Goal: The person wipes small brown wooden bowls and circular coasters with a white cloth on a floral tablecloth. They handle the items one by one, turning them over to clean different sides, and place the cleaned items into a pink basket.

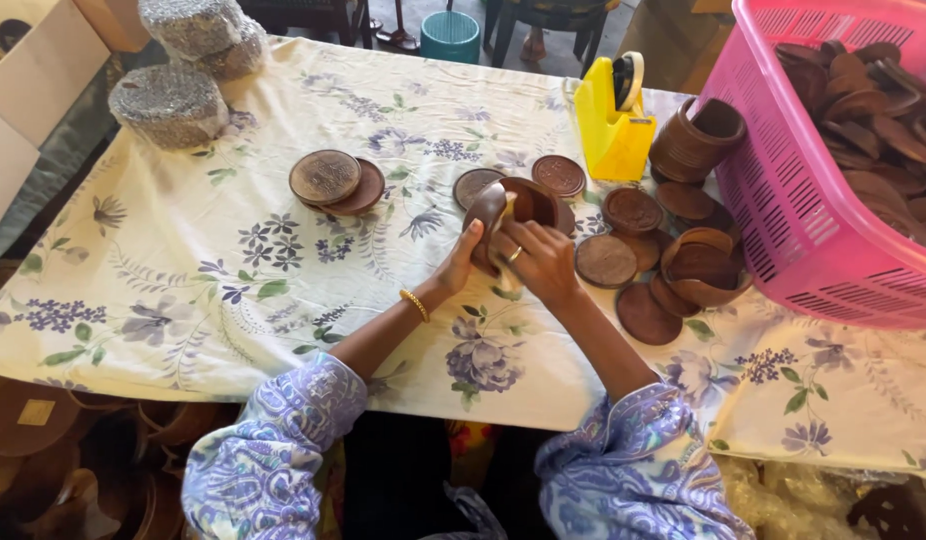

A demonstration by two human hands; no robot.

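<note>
Hands meet over the middle of the table, both lifted a little above the floral tablecloth (283, 260). The left hand (463, 262) grips a round wooden coaster holder (518, 205) from its near left side, thumb up against the rim, fingers curled behind it. The right hand (541, 262), with a ring on one finger, presses a pale cloth (503, 262) against the holder's lower edge, fingers bent and closed on the cloth. The holder is tilted with its hollow facing the camera, sitting just above and between the two hands, touching both. A gold bangle (415, 305) circles the left wrist.

Just right of the hands lie loose wooden coasters (606, 260), some overlapping, and a second coaster holder (701, 265) stands near them. Behind these, a yellow tape dispenser (613, 120) stands upright, with a stack of holders (695, 138) leaning beside it. A pink plastic basket (783, 170) full of brown wooden pieces fills the right edge. To the left of the hands, well apart, two carved coasters (336, 180) overlap on the cloth. Bubble-wrapped round bundles (170, 103) sit at the far left corner.
</note>
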